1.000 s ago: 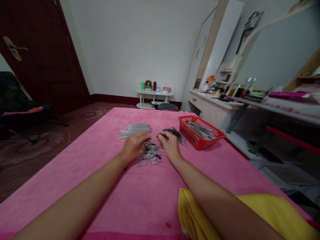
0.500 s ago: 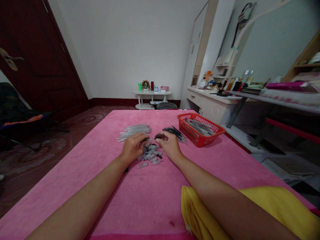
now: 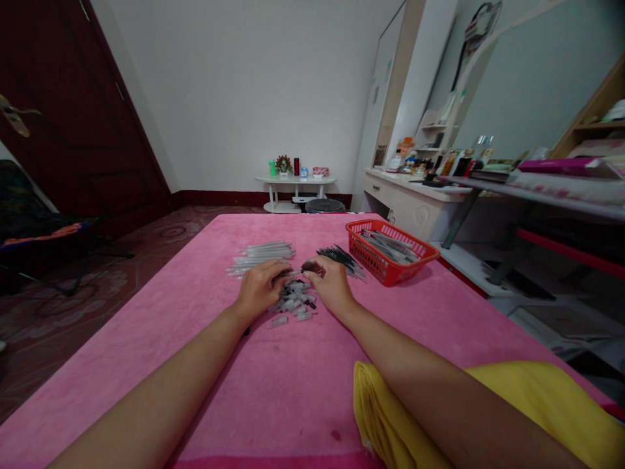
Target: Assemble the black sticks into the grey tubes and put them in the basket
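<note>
Head view: two bare hands meet nearly fingertip to fingertip above one pink-covered table [image 3: 263, 397]. The left hand [image 3: 258, 286] has its thumb and fingers curled close together; whether they clamp anything, I cannot tell. At the right hand [image 3: 332, 285], thumb and forefinger are bent toward each other beside a small dark bit, too small to tell whether it is pinched.

Between and just near of the hands lies one heap of translucent pen caps [image 3: 295, 301], overlapping too much to count, a few of them black; two lie at its near edge. Far of the left hand is one row of pale pen barrels [image 3: 268, 251], a dozen or more. Just far and right of the right hand fans one bunch of black-ended pen refills [image 3: 344, 259], uncountable. Farther right stands one red plastic basket [image 3: 368, 262] holding many grey pens [image 3: 393, 247]. One yellow cloth [image 3: 378, 413] lies near right, by the right forearm.
</note>
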Demonstrator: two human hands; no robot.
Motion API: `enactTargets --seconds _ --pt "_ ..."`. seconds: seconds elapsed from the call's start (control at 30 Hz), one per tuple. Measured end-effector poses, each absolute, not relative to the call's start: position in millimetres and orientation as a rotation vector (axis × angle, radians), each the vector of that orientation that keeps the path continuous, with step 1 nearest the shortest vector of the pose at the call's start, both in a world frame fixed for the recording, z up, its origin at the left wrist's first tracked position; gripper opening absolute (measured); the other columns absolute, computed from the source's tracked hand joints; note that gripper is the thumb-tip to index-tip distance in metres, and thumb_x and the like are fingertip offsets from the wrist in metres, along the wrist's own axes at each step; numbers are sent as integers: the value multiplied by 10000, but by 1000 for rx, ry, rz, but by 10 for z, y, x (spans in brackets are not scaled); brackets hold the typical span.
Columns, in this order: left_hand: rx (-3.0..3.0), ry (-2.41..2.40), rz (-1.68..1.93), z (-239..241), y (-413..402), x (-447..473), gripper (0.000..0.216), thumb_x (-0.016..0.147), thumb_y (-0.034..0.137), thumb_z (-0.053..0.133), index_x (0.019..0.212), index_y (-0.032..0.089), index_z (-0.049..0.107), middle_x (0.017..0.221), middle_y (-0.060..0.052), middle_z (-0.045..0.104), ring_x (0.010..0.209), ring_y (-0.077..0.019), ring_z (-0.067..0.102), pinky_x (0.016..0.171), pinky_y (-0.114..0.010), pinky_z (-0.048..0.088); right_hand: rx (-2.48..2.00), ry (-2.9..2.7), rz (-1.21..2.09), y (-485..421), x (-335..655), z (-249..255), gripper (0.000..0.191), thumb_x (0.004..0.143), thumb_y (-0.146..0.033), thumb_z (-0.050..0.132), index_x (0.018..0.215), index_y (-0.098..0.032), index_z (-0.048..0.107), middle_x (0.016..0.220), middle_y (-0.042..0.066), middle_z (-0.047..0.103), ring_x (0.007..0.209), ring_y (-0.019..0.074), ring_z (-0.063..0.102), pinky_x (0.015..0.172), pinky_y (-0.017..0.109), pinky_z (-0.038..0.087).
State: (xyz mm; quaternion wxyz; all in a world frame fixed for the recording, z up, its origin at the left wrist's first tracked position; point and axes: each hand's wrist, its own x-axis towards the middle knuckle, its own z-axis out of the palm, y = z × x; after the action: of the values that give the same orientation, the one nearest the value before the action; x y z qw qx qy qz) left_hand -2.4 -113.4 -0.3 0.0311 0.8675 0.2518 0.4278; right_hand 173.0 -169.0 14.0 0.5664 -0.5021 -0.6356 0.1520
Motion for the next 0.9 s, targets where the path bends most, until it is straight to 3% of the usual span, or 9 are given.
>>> enactTargets --seconds 0.9 --pt "2665 746 1333 -22 -1141 -11 164 834 178 562 960 190 665 882 -59 681 824 -172 634 730 -286 501 -1219 -1501 364 -1669 1722 112 112 697 -104 583 735 -159 672 735 27 669 694 151 594 662 250 446"
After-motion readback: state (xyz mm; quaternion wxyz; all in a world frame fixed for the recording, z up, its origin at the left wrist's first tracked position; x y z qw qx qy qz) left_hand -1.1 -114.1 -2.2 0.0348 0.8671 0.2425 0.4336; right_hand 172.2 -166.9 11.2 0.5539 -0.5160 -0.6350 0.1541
